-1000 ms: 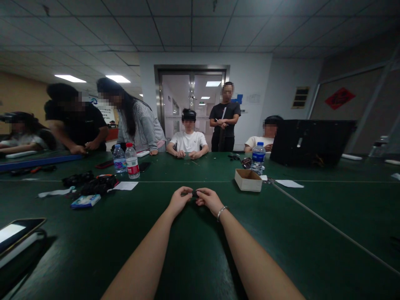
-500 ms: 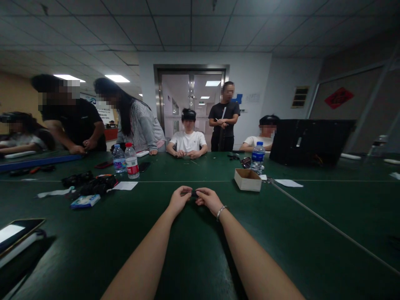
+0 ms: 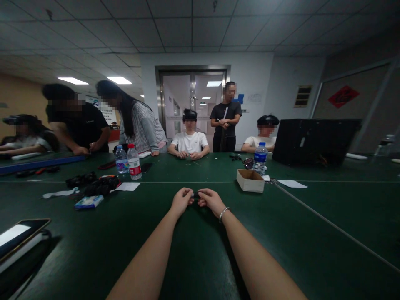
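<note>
Between my two hands is a small dark cylindrical piece [image 3: 195, 194], mostly covered by my fingertips, so its kind does not show. My left hand [image 3: 182, 201] pinches its left end, where a lighter bit shows by the fingertips. On the other end, the thumb and fingers of my right hand [image 3: 212, 201] are closed, with a silver bracelet [image 3: 223, 214] on that wrist. Both hands are just above the green table [image 3: 200, 250], in the middle of the view.
An open cardboard box [image 3: 250, 183] stands right of my hands, with a water bottle [image 3: 260, 158] behind it. At left are two bottles [image 3: 134, 163], black cables [image 3: 101, 185], a tissue pack [image 3: 89, 202] and a phone [image 3: 21, 235]. Several people [image 3: 189, 137] are across the table.
The whole scene has shifted slightly right in view. My hands keep their pinch on the dark piece, and a lighter bit now shows at its left end.
</note>
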